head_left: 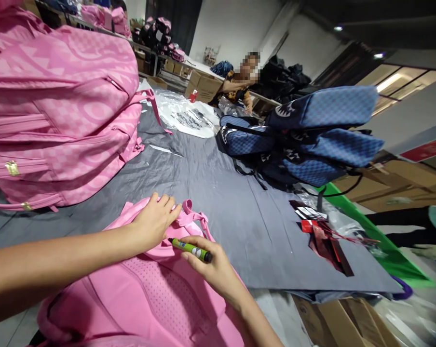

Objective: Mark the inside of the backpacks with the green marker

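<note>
A pink backpack (160,299) lies at the table's near edge, its dotted padded panel facing up. My left hand (155,221) rests over its far end, fingers curled on the pink fabric near a strap loop. In my right hand (211,265) is a green marker (191,249) with black ends, held between thumb and fingers. Its narrow dark tip points left, close beside my left hand and the fabric there. The exact spot under the tip is too small to make out.
Pink backpacks (69,111) are stacked at the left. Blue checkered backpacks (322,135) are piled at the right, near red and black tags (322,236). A white printed bag (192,118) lies at the far end, with a person (239,86) seated beyond it. Cardboard boxes (348,320) stand below right.
</note>
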`<action>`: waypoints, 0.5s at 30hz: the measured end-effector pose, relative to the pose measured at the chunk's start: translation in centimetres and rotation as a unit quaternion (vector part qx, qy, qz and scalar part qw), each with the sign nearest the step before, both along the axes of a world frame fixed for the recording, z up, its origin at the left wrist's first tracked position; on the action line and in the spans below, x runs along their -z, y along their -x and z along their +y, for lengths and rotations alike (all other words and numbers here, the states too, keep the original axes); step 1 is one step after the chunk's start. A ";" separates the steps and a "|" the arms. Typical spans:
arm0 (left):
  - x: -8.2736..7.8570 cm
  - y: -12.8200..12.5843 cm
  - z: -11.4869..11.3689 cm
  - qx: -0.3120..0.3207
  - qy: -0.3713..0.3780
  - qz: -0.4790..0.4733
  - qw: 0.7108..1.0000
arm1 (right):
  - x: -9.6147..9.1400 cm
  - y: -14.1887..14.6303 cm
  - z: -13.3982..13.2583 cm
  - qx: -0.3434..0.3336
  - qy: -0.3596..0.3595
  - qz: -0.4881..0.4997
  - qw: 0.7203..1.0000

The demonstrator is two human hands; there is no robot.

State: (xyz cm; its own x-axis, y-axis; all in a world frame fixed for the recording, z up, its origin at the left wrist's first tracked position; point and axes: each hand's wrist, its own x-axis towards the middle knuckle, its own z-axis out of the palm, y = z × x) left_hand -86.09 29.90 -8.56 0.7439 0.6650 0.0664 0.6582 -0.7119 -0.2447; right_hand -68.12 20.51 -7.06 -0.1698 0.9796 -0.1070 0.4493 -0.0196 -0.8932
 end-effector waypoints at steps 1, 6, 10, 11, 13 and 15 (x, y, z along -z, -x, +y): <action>0.0 0.0 0.0 0.000 0.000 0.000 1.000 | -0.2 -0.1 0.2 -0.006 0.005 -0.002 1.000; -0.1 -0.2 0.2 -0.002 0.003 -0.001 1.000 | -0.4 -0.1 1.0 -0.004 -0.002 -0.028 1.000; -0.6 -0.2 0.0 -0.004 0.018 0.009 1.000 | -0.3 -0.2 1.5 -0.011 -0.009 -0.033 0.999; -0.8 -0.1 -0.1 -0.004 0.024 0.011 1.000 | -0.2 -0.2 1.5 -0.020 -0.007 -0.036 0.999; -1.1 0.0 -0.3 -0.005 0.032 0.013 0.999 | -0.2 -0.3 1.2 -0.042 -0.003 -0.047 0.998; -1.2 0.1 -0.3 -0.005 0.032 0.011 0.999 | -0.1 -0.4 0.9 -0.064 -0.009 -0.061 0.996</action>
